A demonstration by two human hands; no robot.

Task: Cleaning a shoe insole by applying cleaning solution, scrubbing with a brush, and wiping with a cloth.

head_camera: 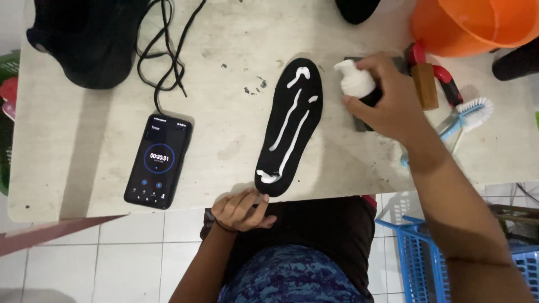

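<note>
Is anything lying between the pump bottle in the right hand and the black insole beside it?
Nothing visible does. The right hand holds the pump bottle just right of the insole, with only bare table between them; the left hand pins the insole's near end.

One black insole (292,126), one pump bottle (356,81), one phone (158,160), two brushes (471,109), one orange basin (477,25).

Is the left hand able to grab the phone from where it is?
Probably yes. The left hand rests at the table's near edge by the insole, holding nothing bulky, and the phone lies close by with only bare tabletop between them.
</note>
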